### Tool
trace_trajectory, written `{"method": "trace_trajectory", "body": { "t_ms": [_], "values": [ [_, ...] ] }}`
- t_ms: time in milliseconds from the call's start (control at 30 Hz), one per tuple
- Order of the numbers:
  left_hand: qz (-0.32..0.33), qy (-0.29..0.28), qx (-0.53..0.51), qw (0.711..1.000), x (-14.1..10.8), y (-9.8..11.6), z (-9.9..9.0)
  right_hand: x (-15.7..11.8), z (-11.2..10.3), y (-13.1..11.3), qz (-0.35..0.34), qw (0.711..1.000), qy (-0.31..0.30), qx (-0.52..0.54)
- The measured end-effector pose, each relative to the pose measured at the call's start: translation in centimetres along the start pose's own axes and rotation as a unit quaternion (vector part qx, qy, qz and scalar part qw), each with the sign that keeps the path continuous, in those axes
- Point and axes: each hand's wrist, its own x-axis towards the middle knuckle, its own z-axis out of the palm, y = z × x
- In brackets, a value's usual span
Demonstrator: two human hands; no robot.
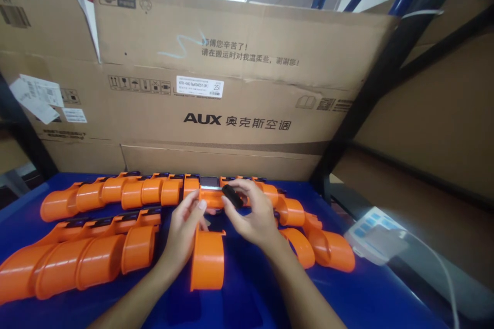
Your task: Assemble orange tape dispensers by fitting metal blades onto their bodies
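Note:
Near the middle of the table, my left hand (184,226) is closed on an orange tape dispenser (208,259). Its round hub hangs toward me, and a pale serrated blade (210,187) shows at the far end. The fingers of my right hand (250,211) pinch a small black cylindrical piece (231,196) right beside that blade end. Whether the black piece touches the dispenser I cannot tell. Part of the dispenser's frame is hidden behind my left fingers.
Several more orange tape dispensers (100,262) lie in rows on the blue table (154,308), left, behind and right of my hands. A white device with blue labels (374,234) and a cable sits at the right edge. Cardboard (231,149) and a black post (347,113) stand behind.

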Motion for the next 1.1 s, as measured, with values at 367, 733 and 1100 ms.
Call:
{"method": "trace_trajectory", "body": {
  "t_ms": [367,733,1100],
  "values": [
    [0.021,-0.035,0.03,0.999,0.4,-0.8,-0.1,0.6,-0.5,0.7,-0.084,0.987,-0.071,-0.116],
    [0.021,-0.06,0.04,0.997,0.5,-0.6,0.1,0.5,-0.6,0.3,-0.053,0.983,-0.149,-0.093],
    [-0.054,-0.039,0.006,0.998,1.1,-1.1,-0.5,1.3,-1.1,0.6,0.131,0.973,-0.189,-0.004]
  ]
}}
